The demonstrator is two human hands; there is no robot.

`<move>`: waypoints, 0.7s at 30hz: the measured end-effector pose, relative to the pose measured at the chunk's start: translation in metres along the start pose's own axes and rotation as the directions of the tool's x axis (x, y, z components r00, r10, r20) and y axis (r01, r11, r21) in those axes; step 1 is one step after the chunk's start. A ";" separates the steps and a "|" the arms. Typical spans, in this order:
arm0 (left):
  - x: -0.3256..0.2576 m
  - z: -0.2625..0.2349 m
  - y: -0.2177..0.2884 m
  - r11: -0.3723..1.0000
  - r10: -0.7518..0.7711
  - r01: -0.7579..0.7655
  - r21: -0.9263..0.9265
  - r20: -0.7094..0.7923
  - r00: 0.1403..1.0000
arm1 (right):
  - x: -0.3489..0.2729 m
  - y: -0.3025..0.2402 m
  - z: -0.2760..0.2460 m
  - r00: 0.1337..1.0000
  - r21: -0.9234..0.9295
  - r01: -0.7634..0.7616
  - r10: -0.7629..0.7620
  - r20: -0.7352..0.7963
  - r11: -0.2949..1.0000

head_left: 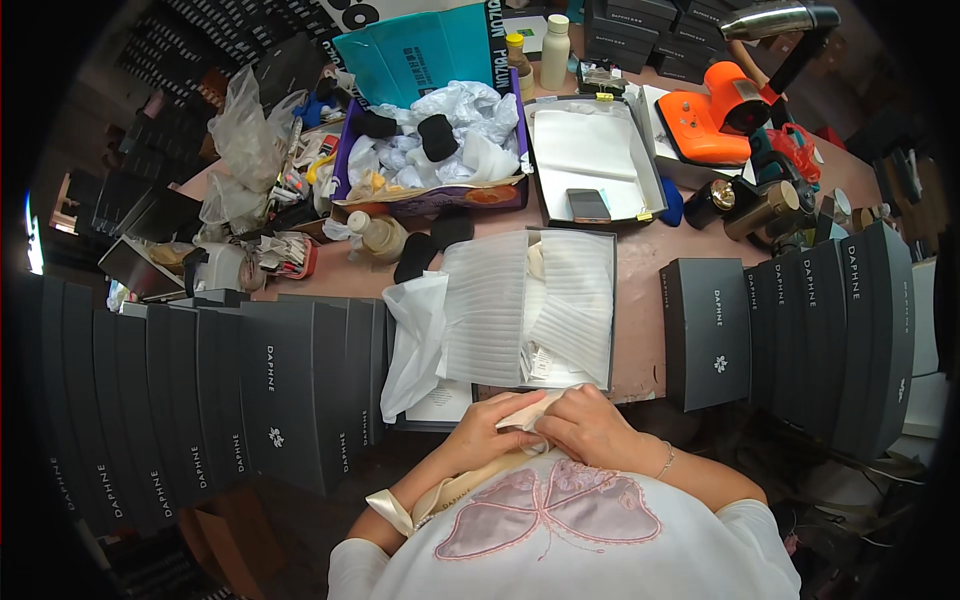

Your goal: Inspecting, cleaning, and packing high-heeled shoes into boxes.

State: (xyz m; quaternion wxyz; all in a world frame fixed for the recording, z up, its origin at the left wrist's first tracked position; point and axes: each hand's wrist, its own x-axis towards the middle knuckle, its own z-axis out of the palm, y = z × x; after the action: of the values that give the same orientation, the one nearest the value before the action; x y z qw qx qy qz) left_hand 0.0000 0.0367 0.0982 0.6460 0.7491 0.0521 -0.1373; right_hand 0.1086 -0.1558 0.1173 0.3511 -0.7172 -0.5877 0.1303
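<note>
Close to my chest, both hands are closed on a cream shoe that lies slantwise across my left forearm. A pale bow sits at its lower left end. My left hand pinches the shoe's upper right part between fingers and thumb. My right hand has curled fingers on the same end, so the detail between the hands is hidden. Just beyond them, an open shoebox holds ribbed white foam sheets and white paper. A white foam bag hangs over its left side.
Dark grey shoeboxes stand in rows at left and right. Farther back are a purple carton of crumpled white wrapping, a box lid with a phone, an orange device, bottles and black pads.
</note>
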 end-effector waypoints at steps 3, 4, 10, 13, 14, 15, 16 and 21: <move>0.000 0.001 0.006 0.996 -0.054 0.053 -0.067 -0.013 0.998 | 0.001 0.003 -0.001 1.000 -0.028 0.012 -0.011 0.016 1.000; 0.000 0.001 0.007 0.994 -0.069 0.067 -0.092 -0.020 0.997 | 0.008 0.002 0.000 1.000 -0.045 0.015 -0.014 0.010 0.999; -0.001 0.001 0.005 0.988 -0.126 0.123 -0.097 -0.027 0.992 | 0.001 -0.001 -0.002 1.000 -0.038 0.023 -0.023 -0.019 0.999; 0.003 0.001 0.004 0.991 -0.109 0.108 -0.077 -0.001 0.994 | 0.010 0.002 0.000 1.000 -0.055 0.005 -0.007 -0.029 0.998; 0.004 0.002 0.000 0.999 -0.050 0.050 -0.020 0.015 0.999 | 0.010 0.003 0.002 1.000 -0.058 -0.004 0.003 -0.017 0.998; 0.003 0.001 -0.003 0.999 0.002 -0.003 0.041 0.025 1.000 | 0.012 0.003 0.004 1.000 -0.051 -0.005 0.005 -0.006 0.999; 0.002 0.000 -0.002 1.000 -0.010 0.009 0.027 0.015 1.000 | 0.010 0.003 0.002 1.000 -0.057 0.007 -0.006 0.011 0.998; 0.007 -0.001 0.005 0.998 -0.059 0.059 -0.033 0.012 0.998 | 0.015 0.004 -0.004 1.000 -0.031 0.007 -0.007 -0.002 0.999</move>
State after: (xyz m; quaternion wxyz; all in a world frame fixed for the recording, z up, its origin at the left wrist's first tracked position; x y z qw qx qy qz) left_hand 0.0079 0.0366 0.1014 0.6541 0.7357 0.0729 -0.1597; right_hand 0.1181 -0.1440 0.1213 0.3411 -0.7206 -0.5918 0.1190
